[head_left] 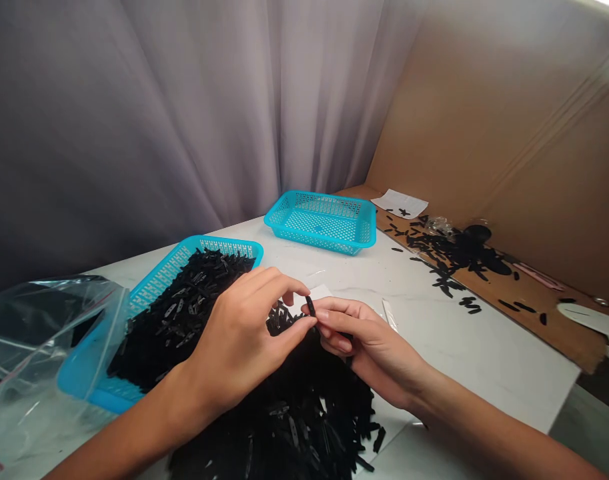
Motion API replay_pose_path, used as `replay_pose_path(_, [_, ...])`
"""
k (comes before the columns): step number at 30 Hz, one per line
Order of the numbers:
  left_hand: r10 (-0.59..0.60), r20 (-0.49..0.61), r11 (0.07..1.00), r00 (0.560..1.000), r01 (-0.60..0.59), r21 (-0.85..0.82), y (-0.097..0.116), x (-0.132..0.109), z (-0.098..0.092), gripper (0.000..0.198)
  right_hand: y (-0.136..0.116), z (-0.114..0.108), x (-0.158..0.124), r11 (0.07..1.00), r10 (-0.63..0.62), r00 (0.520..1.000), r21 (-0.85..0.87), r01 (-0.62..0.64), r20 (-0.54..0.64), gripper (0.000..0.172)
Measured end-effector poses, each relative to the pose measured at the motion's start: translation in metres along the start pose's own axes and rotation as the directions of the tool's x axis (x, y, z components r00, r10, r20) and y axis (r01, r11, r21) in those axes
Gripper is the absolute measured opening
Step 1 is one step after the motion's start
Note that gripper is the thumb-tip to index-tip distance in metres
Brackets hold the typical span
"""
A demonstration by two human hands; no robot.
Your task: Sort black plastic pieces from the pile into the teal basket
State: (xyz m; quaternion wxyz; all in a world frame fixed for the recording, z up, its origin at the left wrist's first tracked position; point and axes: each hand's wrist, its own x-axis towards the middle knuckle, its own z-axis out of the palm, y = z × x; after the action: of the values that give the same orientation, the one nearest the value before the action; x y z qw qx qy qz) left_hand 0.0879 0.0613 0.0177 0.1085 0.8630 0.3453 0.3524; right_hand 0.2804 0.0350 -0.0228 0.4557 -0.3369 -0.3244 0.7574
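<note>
A small black elongated piece (310, 306) is held upright between my two hands, above a large heap of similar black pieces (304, 407) on the white table. My left hand (249, 327) has its thumb and index finger at the two ends of the piece, pinching it. My right hand (367, 340) grips the same piece from the right side with thumb and fingertips. Behind my left hand, a blue basket (151, 283) is filled with more black pieces; my left hand and forearm hide part of it.
An empty blue basket (321, 233) stands at the back. Clear plastic bags (44, 347) lie at the left. On cardboard (484, 293) at the right are scattered black pieces, round black items, a white paper (400, 203) and a pink tool (539, 276).
</note>
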Motion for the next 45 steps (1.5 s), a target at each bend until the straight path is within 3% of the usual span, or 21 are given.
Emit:
replay_pose_path(10, [0.065,-0.074,0.996,0.995,-0.060,0.062,-0.002,0.002,-0.002,0.013,-0.003,-0.001,-0.002,0.996,-0.045,0.998,-0.079,0.042,-0.046,0.026])
replay_pose_path(15, [0.080,-0.082,0.996,0.993,-0.077,0.044,-0.003,0.003,-0.002,0.005,-0.005,-0.002,-0.002,0.993,-0.072,0.996,-0.097,0.066,-0.057,0.039])
replay_pose_path(21, [0.111,-0.097,0.993,0.989,-0.108,0.036,0.000,0.002,-0.002,0.006,-0.007,0.000,-0.002,0.993,-0.090,0.993,-0.089,0.083,-0.077,0.038])
replay_pose_path(24, [0.119,-0.134,0.974,0.984,-0.090,0.209,-0.007,0.002,-0.012,0.005,-0.007,0.000,-0.002,0.995,-0.100,0.990,-0.022,0.098,-0.100,0.025])
replay_pose_path(27, [0.062,-0.256,0.850,0.965,0.083,0.520,-0.018,0.005,-0.028,0.011,-0.007,0.001,0.000,0.979,0.016,0.989,0.205,0.014,-0.144,0.027])
replay_pose_path(28, [0.022,-0.280,0.819,0.960,0.143,0.555,-0.020,0.006,-0.031,0.017,-0.007,0.001,0.001,0.955,0.082,0.984,0.295,-0.032,-0.157,0.030])
replay_pose_path(30, [-0.032,-0.198,0.860,0.980,0.128,0.494,-0.018,0.006,-0.030,0.026,-0.004,0.002,0.004,0.896,0.194,0.967,0.431,-0.106,-0.167,0.035])
replay_pose_path(32, [0.034,0.062,0.951,0.997,-0.052,0.305,-0.009,0.003,-0.019,0.028,0.000,0.004,0.007,0.858,0.229,0.960,0.500,-0.122,-0.159,0.040])
replay_pose_path(34, [0.167,0.351,0.964,0.921,-0.227,0.138,0.002,-0.004,-0.001,0.030,0.004,0.005,0.008,0.838,0.245,0.961,0.527,-0.141,-0.131,0.045])
replay_pose_path(38, [0.320,0.391,0.888,0.863,-0.417,0.193,0.010,-0.015,0.027,0.011,0.008,0.005,0.008,0.836,0.291,0.954,0.503,-0.218,-0.070,0.054])
replay_pose_path(45, [0.206,0.251,0.970,0.946,-0.231,0.076,-0.007,-0.007,0.017,0.005,0.008,-0.001,0.006,0.859,0.115,0.988,0.490,-0.150,0.101,0.051])
